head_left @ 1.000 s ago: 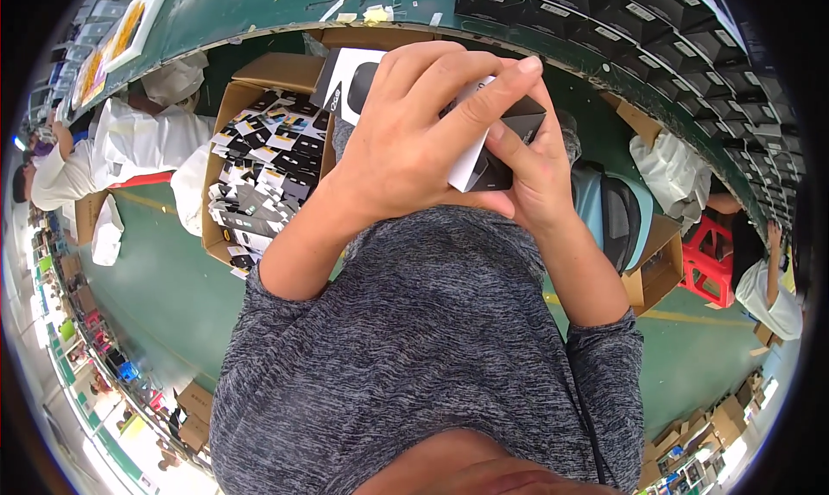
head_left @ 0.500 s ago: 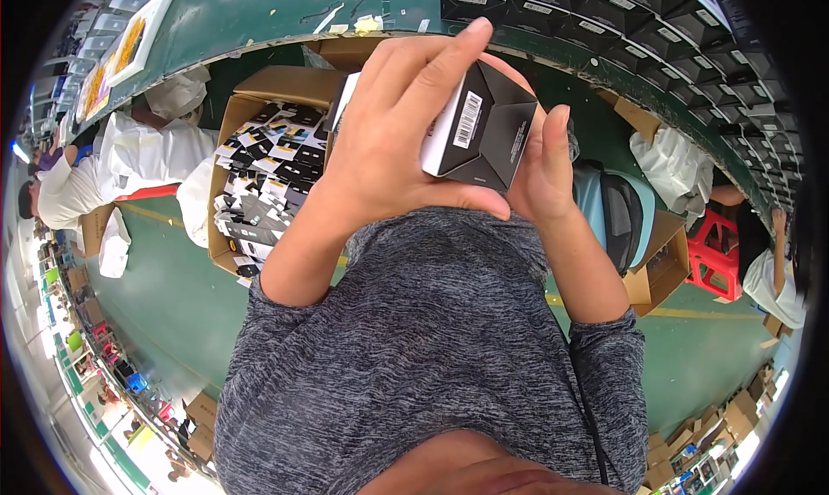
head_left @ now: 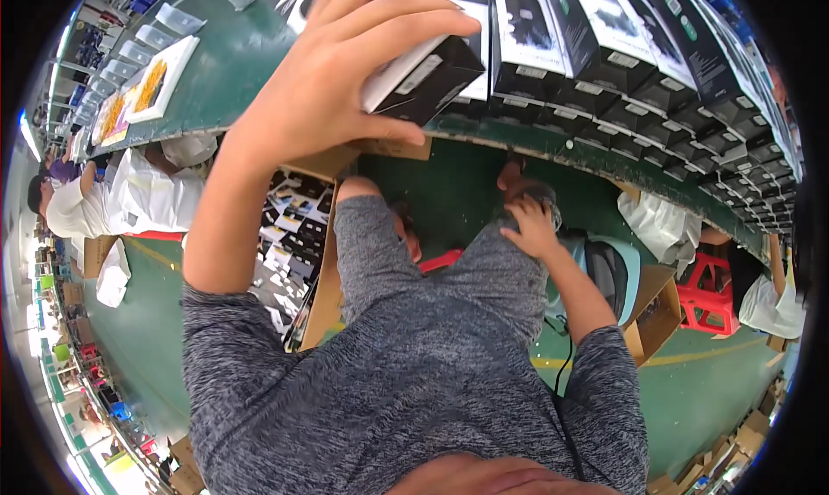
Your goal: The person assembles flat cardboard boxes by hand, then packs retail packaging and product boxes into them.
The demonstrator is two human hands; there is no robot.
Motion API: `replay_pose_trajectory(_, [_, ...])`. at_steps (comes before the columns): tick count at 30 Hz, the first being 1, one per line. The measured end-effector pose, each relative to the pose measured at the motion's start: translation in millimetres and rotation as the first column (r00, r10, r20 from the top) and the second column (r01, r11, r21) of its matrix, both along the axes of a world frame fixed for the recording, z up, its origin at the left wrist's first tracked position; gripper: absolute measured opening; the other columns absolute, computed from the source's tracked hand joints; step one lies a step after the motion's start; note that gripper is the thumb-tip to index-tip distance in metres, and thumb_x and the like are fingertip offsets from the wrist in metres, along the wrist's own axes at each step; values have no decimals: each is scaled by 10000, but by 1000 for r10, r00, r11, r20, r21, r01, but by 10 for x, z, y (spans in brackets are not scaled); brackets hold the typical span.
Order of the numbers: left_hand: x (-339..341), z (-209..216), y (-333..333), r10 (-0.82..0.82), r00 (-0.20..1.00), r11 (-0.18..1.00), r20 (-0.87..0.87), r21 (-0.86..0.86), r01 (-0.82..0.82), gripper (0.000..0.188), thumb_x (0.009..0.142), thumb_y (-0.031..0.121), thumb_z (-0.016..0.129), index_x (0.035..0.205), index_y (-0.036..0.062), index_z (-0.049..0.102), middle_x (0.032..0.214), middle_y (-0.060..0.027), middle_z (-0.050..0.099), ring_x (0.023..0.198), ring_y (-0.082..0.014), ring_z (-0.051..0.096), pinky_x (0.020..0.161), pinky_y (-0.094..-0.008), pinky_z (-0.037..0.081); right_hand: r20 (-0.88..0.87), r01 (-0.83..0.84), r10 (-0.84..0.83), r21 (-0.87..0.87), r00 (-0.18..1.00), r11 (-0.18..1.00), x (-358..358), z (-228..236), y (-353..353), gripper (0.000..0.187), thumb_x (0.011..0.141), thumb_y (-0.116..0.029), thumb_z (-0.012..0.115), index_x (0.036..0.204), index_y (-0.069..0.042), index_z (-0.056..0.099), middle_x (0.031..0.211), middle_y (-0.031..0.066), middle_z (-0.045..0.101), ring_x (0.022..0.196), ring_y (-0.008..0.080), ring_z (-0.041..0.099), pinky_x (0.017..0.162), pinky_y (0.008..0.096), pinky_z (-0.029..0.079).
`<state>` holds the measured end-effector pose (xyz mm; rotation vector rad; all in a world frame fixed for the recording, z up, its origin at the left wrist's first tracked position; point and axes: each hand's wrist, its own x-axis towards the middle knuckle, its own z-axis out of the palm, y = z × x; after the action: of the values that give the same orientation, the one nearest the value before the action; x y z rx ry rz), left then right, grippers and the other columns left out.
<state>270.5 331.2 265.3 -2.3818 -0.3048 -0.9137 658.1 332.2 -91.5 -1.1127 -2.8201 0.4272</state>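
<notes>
My left hand [head_left: 345,63] is raised over the near edge of the green bench [head_left: 237,72], fingers and thumb gripping a black-and-white packaging box [head_left: 440,76]. The box's dark end with a pale label strip faces me; much of its side is covered by the hand. Just beyond it, many similar packaging boxes [head_left: 528,25] stand stacked in rows on the bench to the right. My right hand [head_left: 531,227] rests on my right knee with its fingers spread, holding nothing.
Below the bench at left, an open carton [head_left: 319,301] holds many small black-and-white printed pieces. A teal bag [head_left: 626,279] and a red stool [head_left: 708,296] are at right. Flat white trays [head_left: 164,81] and clear plastic bins [head_left: 177,18] sit at the bench's left. A person works at far left.
The box has gone from between both hands in front of me up and over the bench in my left hand. My right hand has let go and dropped to my knee.
</notes>
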Motion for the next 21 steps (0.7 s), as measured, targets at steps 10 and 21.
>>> replay_pose_trajectory(10, [575, 272, 843, 9, 961, 878, -275, -459, -140, 927, 521, 320, 934, 1344, 83, 580, 1270, -31, 648, 1287, -336, 516, 1049, -417, 411, -147, 182, -178, 17, 973, 983, -137, -146, 198, 122, 811, -210, 675, 904, -146, 719, 1074, -11, 709, 1268, 209, 533, 1133, 504, 294])
replay_pose_trajectory(21, [595, -211, 663, 449, 861, 498, 240, -867, -18, 1026, 671, 304, 950, 1510, 104, 393, 1627, -234, 133, 1513, -367, 179, 1189, -490, 264, -190, 194, -197, -32, 962, 980, -65, -145, 189, 99, 821, -175, 635, 866, -127, 708, 1038, 1, 716, 1228, 211, 558, 1096, 473, 314])
